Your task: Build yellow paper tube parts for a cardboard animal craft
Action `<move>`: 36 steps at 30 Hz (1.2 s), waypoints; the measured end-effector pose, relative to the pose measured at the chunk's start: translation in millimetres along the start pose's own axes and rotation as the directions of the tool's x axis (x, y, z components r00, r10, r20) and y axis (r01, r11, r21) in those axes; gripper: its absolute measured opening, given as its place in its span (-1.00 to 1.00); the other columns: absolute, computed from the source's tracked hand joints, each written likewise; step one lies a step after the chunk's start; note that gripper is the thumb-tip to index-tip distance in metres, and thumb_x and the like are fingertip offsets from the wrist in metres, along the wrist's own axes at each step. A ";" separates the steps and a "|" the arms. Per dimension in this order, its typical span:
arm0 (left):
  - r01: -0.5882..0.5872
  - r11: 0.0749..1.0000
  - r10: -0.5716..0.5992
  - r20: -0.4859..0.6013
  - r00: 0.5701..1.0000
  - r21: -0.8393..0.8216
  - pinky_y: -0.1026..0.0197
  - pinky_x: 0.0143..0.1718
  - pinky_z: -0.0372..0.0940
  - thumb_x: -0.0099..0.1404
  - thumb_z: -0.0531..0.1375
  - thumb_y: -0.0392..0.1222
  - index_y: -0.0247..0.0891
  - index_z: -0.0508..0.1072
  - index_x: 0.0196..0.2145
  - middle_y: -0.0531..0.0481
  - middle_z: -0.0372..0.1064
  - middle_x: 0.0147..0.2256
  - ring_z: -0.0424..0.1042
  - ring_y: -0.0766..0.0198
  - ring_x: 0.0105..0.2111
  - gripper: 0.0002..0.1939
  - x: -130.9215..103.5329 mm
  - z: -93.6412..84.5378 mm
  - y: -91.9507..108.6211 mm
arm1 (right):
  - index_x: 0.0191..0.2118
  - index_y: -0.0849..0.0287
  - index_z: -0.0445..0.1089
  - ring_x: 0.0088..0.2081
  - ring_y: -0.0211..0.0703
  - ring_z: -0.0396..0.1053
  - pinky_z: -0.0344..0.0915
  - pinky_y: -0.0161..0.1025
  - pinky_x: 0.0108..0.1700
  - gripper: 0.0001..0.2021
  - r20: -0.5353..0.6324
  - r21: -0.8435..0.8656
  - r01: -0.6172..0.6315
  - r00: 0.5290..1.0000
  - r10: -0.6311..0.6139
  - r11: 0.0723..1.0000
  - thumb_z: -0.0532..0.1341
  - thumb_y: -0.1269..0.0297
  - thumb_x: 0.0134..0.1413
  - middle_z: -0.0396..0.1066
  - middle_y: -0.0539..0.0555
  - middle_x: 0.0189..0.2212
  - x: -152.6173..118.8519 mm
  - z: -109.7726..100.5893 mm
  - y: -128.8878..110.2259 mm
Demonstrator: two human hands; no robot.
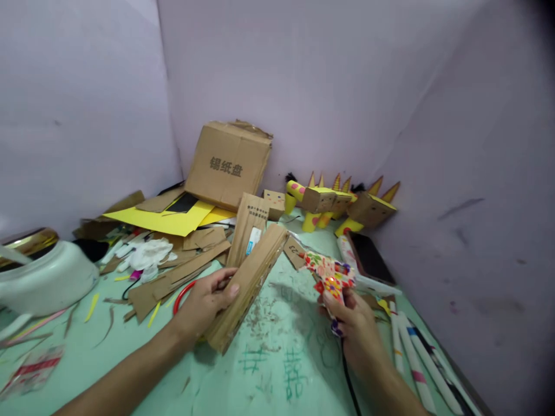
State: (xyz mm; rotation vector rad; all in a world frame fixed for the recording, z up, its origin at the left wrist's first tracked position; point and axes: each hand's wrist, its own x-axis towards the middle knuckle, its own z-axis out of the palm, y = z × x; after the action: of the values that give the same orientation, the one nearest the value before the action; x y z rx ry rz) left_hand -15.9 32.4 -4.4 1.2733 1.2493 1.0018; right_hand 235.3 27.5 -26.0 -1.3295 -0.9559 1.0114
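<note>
My left hand (212,300) grips a long folded cardboard strip (255,277) near its lower left side, thumb on top and fingers behind it. The strip is tilted, its far end pointing up and right. On the right, my right hand (358,318) is wrapped round the handle of a glue gun (332,274) with a colourful dotted pattern. A black cord runs down from its handle. The gun's nozzle points left, towards the strip, with a gap between them. Beside my left hand lies a red handle loop (182,296), partly hidden by the hand.
A large cardboard box (229,164) leans at the back wall. Yellow-and-cardboard animal figures (318,202) stand at the back right. Cardboard scraps (173,283) and yellow sheets (160,216) lie left, near a white pot-like container (52,277). Several markers (416,358) line the right edge.
</note>
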 end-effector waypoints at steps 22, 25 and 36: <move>-0.044 0.979 -0.039 0.393 0.919 0.200 0.15 -0.18 0.28 0.10 0.17 -0.02 -0.12 0.41 -0.05 -0.02 0.47 -0.18 0.41 0.06 -0.18 -0.57 -3.6 -9.7 6.1 | 0.28 0.04 -0.24 0.22 0.06 -0.05 0.04 0.06 0.15 -0.05 0.569 -0.302 0.494 0.780 -0.261 0.815 0.34 0.13 -0.17 -0.12 0.19 0.26 3.7 -19.8 -29.2; -0.056 0.975 -0.040 0.414 0.909 0.217 0.12 -0.16 0.28 0.09 0.17 -0.06 -0.18 0.42 -0.06 -0.04 0.47 -0.19 0.41 0.04 -0.17 -0.56 -5.7 -7.7 9.8 | 0.27 0.04 -0.26 0.25 0.09 -0.14 -0.09 0.10 0.20 -0.05 0.677 -0.359 0.668 0.667 -0.311 0.652 0.33 0.10 -0.14 -0.15 0.21 0.27 -0.2 -12.4 -25.8; -0.286 0.865 0.083 0.445 0.892 0.413 0.19 -0.22 0.28 0.05 0.20 -0.23 -0.09 0.46 -0.11 0.02 0.50 -0.20 0.44 0.11 -0.23 -0.61 -19.5 15.0 6.3 | 0.21 0.14 -0.04 0.11 0.17 0.11 -0.28 0.23 0.18 -0.16 0.845 -0.464 0.873 0.487 -0.222 0.151 0.30 0.31 -0.27 0.27 0.17 0.06 -27.9 -7.4 -34.9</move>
State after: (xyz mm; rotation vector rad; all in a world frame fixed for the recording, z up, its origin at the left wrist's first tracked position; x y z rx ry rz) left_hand -2.4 11.9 2.0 1.9082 1.0714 0.5161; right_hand 235.2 -0.9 9.3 -1.1224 -2.6201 0.1114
